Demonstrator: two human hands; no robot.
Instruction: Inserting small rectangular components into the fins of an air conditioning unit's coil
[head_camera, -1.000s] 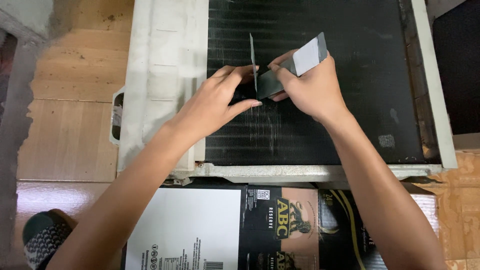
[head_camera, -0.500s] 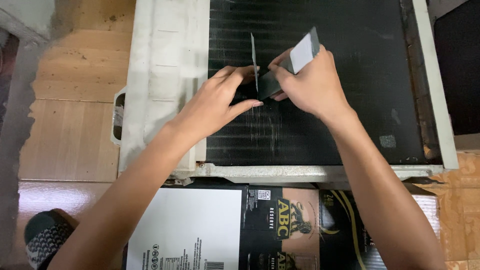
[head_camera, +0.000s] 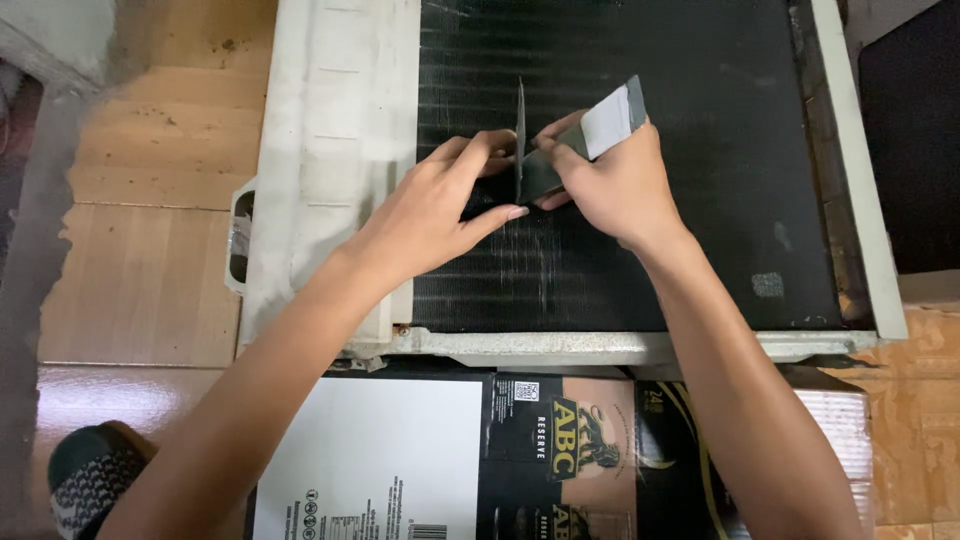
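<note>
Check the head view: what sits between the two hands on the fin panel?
A thin upright metal blade stands between the left hand and right hand, on the black fin panel. Head view shows it.

Matt black metal fins (head_camera: 650, 260)

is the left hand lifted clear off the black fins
No, the left hand lies flat on the black fin panel, its fingers beside the thin blade of the tool held by the right hand.

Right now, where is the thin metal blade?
In the head view the thin metal blade stands on edge on the black finned coil, left of centre, between the left hand and the right hand.
</note>
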